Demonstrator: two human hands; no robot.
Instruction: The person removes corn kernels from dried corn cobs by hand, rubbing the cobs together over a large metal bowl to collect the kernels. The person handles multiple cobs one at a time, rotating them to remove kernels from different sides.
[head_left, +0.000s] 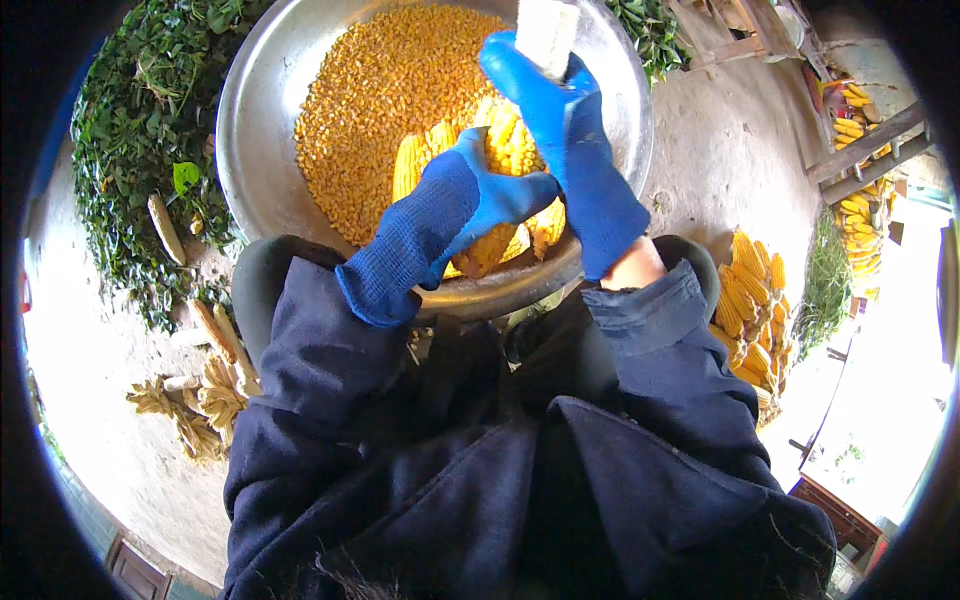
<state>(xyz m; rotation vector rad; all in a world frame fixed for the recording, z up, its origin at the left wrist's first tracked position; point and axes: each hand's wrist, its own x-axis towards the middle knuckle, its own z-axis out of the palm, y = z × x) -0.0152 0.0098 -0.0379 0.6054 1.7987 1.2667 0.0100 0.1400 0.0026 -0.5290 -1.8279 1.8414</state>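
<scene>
A wide metal basin (251, 142) in front of me holds a heap of loose yellow corn kernels (375, 82). Several ears of corn (409, 169) lie at its near side. My left hand (487, 195), in a blue glove, is over these ears with thumb and fingers spread about one ear (514, 139); whether it grips that ear cannot be told. Also gloved in blue, my right hand (555, 112) is closed around a whitish piece, apparently a bare corncob (547, 37), raised over the basin's right side. The glove hides its lower part.
Green leafy stalks (120, 172) are heaped left of the basin, with bare cobs (166, 229) and dry husks (217, 397) on the floor. A pile of corn ears (754, 315) lies right of my knee. Farther right is a wooden frame (870, 154) near more ears.
</scene>
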